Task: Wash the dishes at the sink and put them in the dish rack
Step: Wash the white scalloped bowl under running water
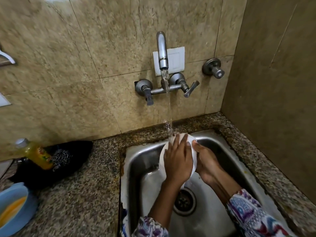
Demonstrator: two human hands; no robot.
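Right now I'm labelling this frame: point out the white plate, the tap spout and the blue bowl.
white plate (162, 155), head view, bare left rim.
tap spout (162, 48), head view, middle of the pipe.
blue bowl (16, 189), head view, upper rim.

So the white plate is sitting up on edge over the steel sink, tilted, with its top rim catching the tap water. The left hand is lying flat across its face while the right hand is gripping its right edge
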